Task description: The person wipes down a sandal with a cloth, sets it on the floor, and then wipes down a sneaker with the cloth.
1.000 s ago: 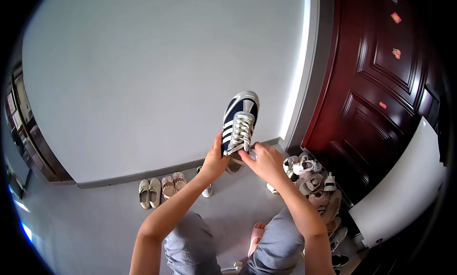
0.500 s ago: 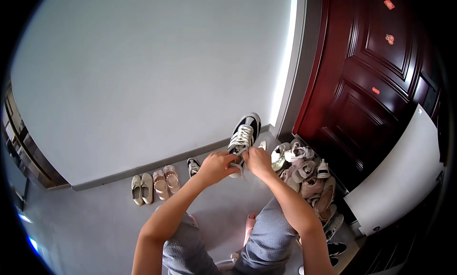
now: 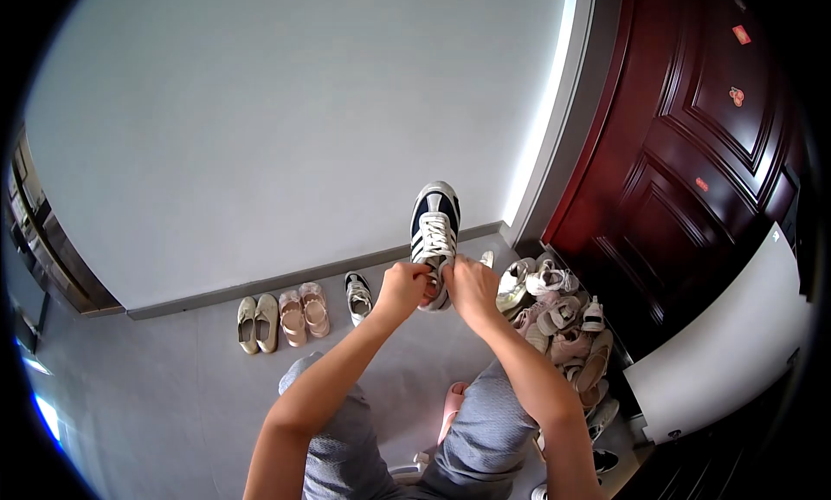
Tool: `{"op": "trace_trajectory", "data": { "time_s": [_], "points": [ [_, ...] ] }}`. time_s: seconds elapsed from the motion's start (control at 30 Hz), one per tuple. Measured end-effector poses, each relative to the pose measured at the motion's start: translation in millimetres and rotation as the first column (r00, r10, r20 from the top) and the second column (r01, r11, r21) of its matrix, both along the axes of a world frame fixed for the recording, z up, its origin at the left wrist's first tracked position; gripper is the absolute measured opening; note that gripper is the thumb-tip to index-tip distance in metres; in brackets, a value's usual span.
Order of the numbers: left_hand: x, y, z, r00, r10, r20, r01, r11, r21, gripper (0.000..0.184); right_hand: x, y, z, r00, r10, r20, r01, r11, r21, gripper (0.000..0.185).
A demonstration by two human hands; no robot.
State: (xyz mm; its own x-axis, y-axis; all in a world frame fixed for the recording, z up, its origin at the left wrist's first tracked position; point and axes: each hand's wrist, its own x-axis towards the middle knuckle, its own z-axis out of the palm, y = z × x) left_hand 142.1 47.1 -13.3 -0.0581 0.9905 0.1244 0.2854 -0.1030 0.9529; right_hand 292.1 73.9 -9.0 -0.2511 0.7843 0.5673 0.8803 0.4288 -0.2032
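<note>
A navy sneaker with white stripes and white laces is held up in front of me, toe pointing away. My left hand is closed on the left side of its opening. On the right side of the opening, my right hand is closed on the collar. The fingertips of both hands are partly hidden at the shoe's opening, and the heel shows below between them.
Beige flats, pink shoes and a dark sneaker stand along the wall. A heap of shoes lies at the right by the dark red door. A white curved panel stands nearby.
The sneaker went down and then back up a little, and now points more upright. The laces that my fingers held loose half a second ago no longer dangle. Both hands have moved to the shoe's opening.
</note>
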Motion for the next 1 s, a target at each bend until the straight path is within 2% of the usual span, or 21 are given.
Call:
{"op": "trace_trajectory", "data": {
  "time_s": [0.03,0.07,0.1,0.13,0.17,0.2,0.23,0.3,0.37,0.4,0.47,0.57,0.6,0.7,0.77,0.83,0.87,0.9,0.97,1.0],
  "points": [
    [1.7,1.9,-0.3,0.916,-0.013,0.400,0.061,0.992,-0.107,0.027,-2.0,-0.6,2.2,1.000,-0.011,-0.005,0.011,1.000,0.025,0.028],
    [-5.6,4.3,0.6,0.922,-0.105,0.373,0.203,0.950,-0.235,0.030,-4.3,-1.3,3.5,1.000,-0.023,-0.010,0.023,0.999,0.049,0.029],
    [-3.3,6.6,-3.9,0.922,-0.107,0.372,0.204,0.951,-0.232,0.030,-6.5,-1.1,3.3,1.000,-0.024,-0.011,0.024,0.998,0.053,0.029],
    [3.3,10.0,-9.3,0.749,-0.015,0.662,0.194,0.961,-0.198,0.029,-7.4,-0.2,3.5,1.000,-0.014,-0.027,0.016,0.997,0.074,0.027],
    [7.5,13.6,-14.7,0.481,0.067,0.874,0.175,0.970,-0.171,0.028,-8.1,-0.2,3.7,0.999,-0.003,-0.040,0.007,0.996,0.093,0.026],
    [9.7,12.0,-11.9,0.394,0.056,0.918,0.167,0.977,-0.131,0.032,-8.7,-1.0,4.4,0.999,-0.005,-0.040,0.009,0.995,0.098,0.026],
    [12.5,11.5,-8.6,0.392,0.052,0.919,0.168,0.978,-0.127,0.032,-11.4,-1.9,5.6,0.998,0.006,-0.057,0.000,0.994,0.107,0.024],
    [17.4,9.6,2.5,0.229,0.099,0.968,0.015,0.994,-0.105,0.034,-18.6,-4.5,8.2,0.997,0.017,-0.071,-0.009,0.993,0.118,0.023],
    [11.6,4.8,17.1,0.221,0.099,0.970,0.015,0.994,-0.105,0.037,-25.7,-7.2,10.5,0.989,0.006,-0.145,0.001,0.999,0.047,0.023],
    [6.4,5.7,20.1,0.213,-0.011,0.977,0.079,0.997,-0.006,0.039,-29.3,-6.4,8.7,0.989,0.003,-0.145,0.005,0.999,0.050,0.023],
    [-4.0,13.6,16.5,0.192,-0.184,0.964,0.173,0.973,0.152,0.043,-33.8,-5.8,1.3,0.977,0.114,-0.181,-0.090,0.987,0.134,0.023],
    [-11.1,12.9,32.6,0.162,-0.234,0.959,0.149,0.966,0.211,0.043,-41.0,-12.8,9.3,0.953,0.197,-0.228,-0.163,0.973,0.161,0.021],
    [-14.7,11.1,37.5,0.158,-0.319,0.935,0.159,0.942,0.295,0.042,-39.6,-14.3,11.7,0.938,0.254,-0.235,-0.209,0.957,0.199,0.019],
    [-18.7,-1.5,44.3,0.166,-0.329,0.929,0.178,0.937,0.300,0.042,-35.8,-19.1,18.1,0.899,0.347,-0.268,-0.286,0.927,0.242,0.018],
    [-27.6,-0.7,45.3,0.153,-0.360,0.920,0.256,0.914,0.315,0.042,-32.4,-17.6,22.3,0.888,0.365,-0.279,-0.305,0.923,0.236,0.020],
    [-38.5,0.2,43.0,0.155,-0.356,0.922,0.297,0.907,0.300,0.042,-25.7,-20.7,30.7,0.824,0.471,-0.314,-0.472,0.878,0.078,0.020],
    [-41.6,-0.9,41.1,0.214,-0.339,0.916,0.264,0.923,0.280,0.041,-22.0,-16.1,25.6,0.794,0.501,-0.344,-0.516,0.855,0.051,0.023],
    [-46.1,2.1,39.2,0.214,-0.336,0.917,0.267,0.923,0.276,0.041,-15.8,-12.5,24.9,0.795,0.497,-0.348,-0.514,0.856,0.049,0.023],
    [-55.7,8.7,32.6,0.335,-0.226,0.915,0.248,0.958,0.146,0.040,-1.5,-6.0,25.1,0.758,0.343,-0.554,-0.476,0.873,-0.111,0.025],
    [-57.9,7.3,35.3,0.353,-0.212,0.911,0.224,0.965,0.137,0.039,2.9,-6.7,31.5,0.661,0.280,-0.696,-0.460,0.884,-0.081,0.026]
  ]
}}
